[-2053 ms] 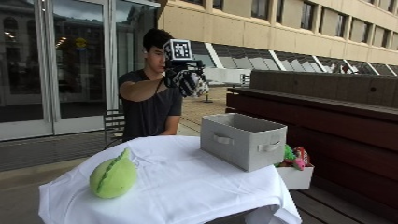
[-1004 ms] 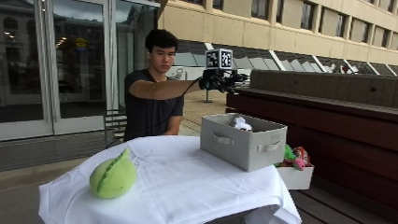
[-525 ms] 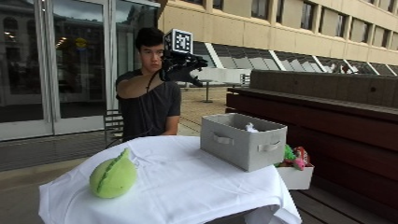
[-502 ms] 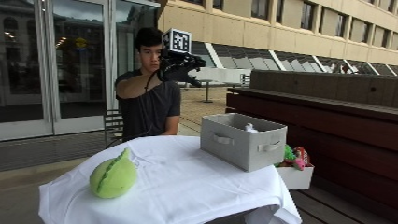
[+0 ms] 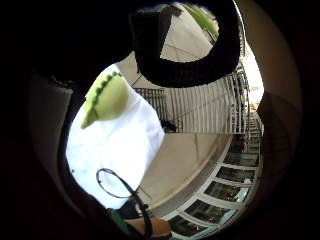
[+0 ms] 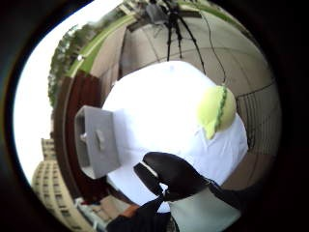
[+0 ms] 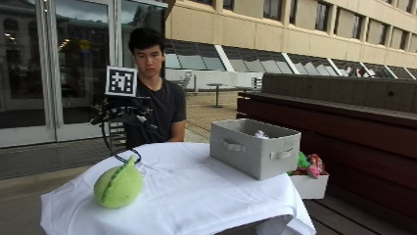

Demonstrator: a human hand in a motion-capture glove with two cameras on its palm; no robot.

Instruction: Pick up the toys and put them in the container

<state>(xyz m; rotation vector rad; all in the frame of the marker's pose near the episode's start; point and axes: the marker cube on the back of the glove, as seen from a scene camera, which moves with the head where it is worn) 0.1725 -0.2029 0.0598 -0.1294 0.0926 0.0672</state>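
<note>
Outdoors, one green plush toy (image 7: 118, 185), one grey container (image 7: 255, 147), gloved right hand (image 7: 125, 113) fingers relaxed, empty.

Green toy (image 5: 106, 98) on white cloth (image 5: 117, 150), apparently untouched.

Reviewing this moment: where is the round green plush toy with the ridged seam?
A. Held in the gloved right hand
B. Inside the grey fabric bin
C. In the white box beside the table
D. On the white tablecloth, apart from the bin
D: the round green plush toy lies on the white tablecloth, apart from the grey fabric bin, while the gloved right hand hangs above it holding nothing.
</note>
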